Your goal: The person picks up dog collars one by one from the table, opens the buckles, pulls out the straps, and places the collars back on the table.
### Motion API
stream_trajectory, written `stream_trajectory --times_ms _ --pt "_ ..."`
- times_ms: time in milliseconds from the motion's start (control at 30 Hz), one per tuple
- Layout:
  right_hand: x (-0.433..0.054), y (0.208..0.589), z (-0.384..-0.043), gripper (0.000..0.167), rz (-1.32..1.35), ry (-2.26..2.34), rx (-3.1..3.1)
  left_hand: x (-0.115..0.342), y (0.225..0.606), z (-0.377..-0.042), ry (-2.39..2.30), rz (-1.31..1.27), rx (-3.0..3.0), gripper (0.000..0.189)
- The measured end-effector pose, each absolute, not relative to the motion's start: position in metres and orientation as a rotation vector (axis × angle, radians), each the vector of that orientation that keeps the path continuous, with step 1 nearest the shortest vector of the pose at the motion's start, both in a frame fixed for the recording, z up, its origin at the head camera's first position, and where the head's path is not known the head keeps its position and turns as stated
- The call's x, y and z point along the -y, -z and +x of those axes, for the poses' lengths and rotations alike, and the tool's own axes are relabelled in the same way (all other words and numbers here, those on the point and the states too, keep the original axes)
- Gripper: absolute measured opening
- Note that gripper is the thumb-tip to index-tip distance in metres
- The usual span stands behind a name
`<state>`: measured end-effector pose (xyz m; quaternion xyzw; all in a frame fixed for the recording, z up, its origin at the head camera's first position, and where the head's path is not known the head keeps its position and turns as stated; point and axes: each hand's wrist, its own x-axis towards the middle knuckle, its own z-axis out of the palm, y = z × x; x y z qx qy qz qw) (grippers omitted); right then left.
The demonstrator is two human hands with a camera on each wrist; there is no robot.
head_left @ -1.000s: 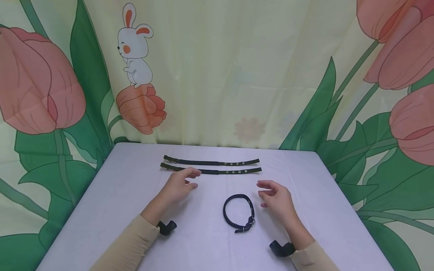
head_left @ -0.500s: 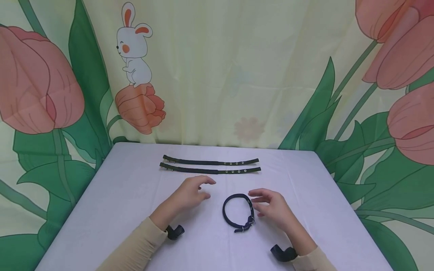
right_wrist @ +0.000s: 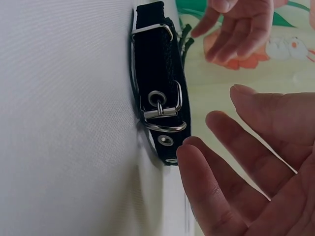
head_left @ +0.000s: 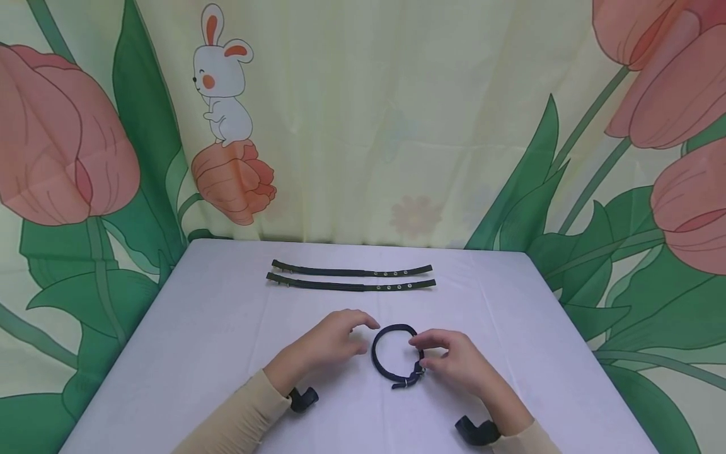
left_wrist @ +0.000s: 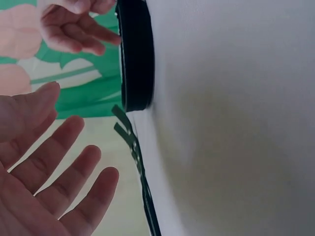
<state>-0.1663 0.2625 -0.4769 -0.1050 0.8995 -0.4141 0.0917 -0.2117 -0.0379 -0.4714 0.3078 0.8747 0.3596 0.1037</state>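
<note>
With fingers (right_wrist: pixel 199 177) spread and slightly bent, the person's left hand (head_left: pixel 333 339) and right hand (head_left: pixel 458 360) flank the buckled black collar (right_wrist: pixel 155 69), which lies between them on the white table (head_left: pixel 351 413), two straps (head_left: pixel 334 286) farther beyond the fingertips.

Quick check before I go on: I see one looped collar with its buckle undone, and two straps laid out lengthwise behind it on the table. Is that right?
Not quite: the buckle is fastened. The right wrist view shows its prong through an eyelet of the looped collar. The rest stands.
</note>
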Motion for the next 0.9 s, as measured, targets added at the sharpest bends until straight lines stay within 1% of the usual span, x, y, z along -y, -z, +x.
stream_trajectory --times_ms 200,400,600,900 --pt "-0.265 0.48 -0.163 0.035 -0.389 1.237 -2.67 0.031 0.472 -0.208 -0.987 1.025 -2.561 0.042" --pt "-0.263 0.482 -0.161 0.033 -0.393 1.221 -2.623 0.024 0.474 -0.205 -0.945 1.098 -2.542 0.04" --pt "-0.261 0.487 -0.16 0.032 -0.504 1.2 -2.603 0.017 0.479 -0.204 -0.901 1.123 -2.503 0.035" --pt "-0.254 0.489 -0.155 0.032 -0.506 1.157 -2.585 0.012 0.487 -0.205 -0.896 1.129 -2.451 0.032"
